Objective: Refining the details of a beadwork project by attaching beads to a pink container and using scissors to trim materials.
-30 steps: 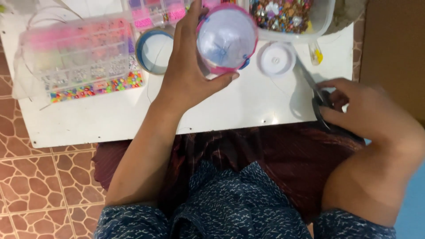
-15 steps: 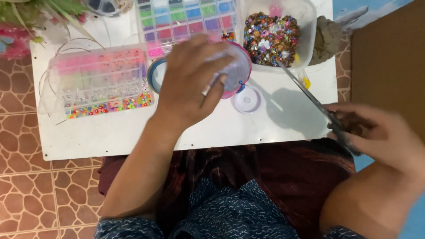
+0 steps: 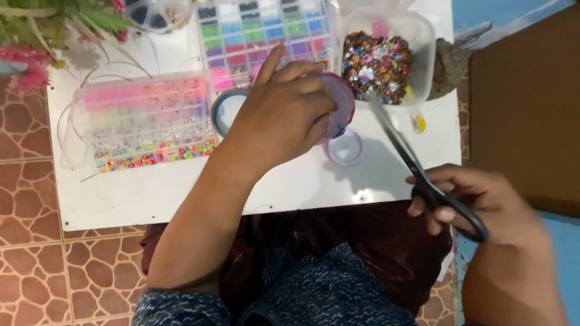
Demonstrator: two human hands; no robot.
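Observation:
My left hand (image 3: 284,115) is closed over a round pink container (image 3: 341,102), holding it just above the white board (image 3: 181,187). My right hand (image 3: 477,202) grips the black handles of a pair of scissors (image 3: 411,163). The blades point up and left toward a clear tub of mixed colourful beads (image 3: 380,57). A small round clear lid (image 3: 345,148) lies on the board below the pink container. A blue-rimmed round lid (image 3: 226,108) sits to the left of my left hand.
A clear compartment box of pink and mixed beads (image 3: 142,121) lies at the left. A second bead organiser (image 3: 260,30) is at the back. Pink flowers with green leaves (image 3: 54,30) sit top left. Brown tiled floor surrounds the board.
My left hand has lowered the pink container from in front of the camera down to the board. My right hand has lifted the scissors and swung the blades toward the bead tub.

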